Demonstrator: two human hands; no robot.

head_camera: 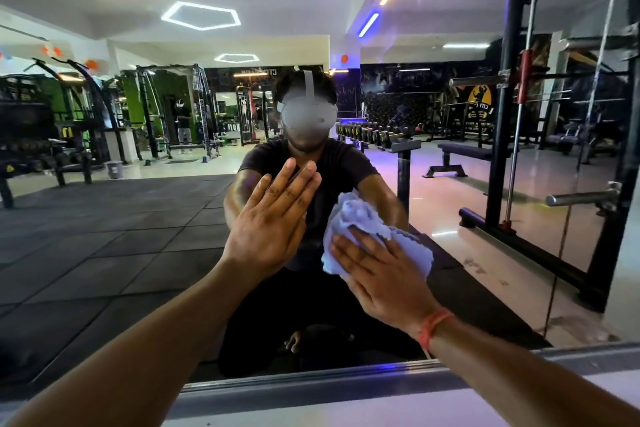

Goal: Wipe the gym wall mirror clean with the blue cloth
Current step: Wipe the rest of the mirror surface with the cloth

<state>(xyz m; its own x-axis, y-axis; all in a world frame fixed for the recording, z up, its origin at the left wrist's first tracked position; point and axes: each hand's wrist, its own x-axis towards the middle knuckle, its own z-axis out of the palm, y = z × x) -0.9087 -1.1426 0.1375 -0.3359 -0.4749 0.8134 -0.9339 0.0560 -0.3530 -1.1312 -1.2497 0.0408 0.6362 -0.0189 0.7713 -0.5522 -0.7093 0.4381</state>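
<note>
The wall mirror [114, 236] fills almost the whole head view and reflects the gym and me kneeling in front of it. My left hand [270, 218] lies flat against the glass at centre, fingers straight and together, pointing up. Just right of it, my right hand [377, 270] presses the crumpled pale blue cloth [360, 215] onto the mirror with spread, straight fingers. The cloth bulges above and to the right of the fingers. An orange thread band circles my right wrist.
The mirror's metal bottom frame [311, 381] runs along the lower edge, with a pale ledge [346, 409] below it. A black rack upright [512, 87] with a bar stands close at the right. Benches, dumbbell racks and machines appear only as reflections.
</note>
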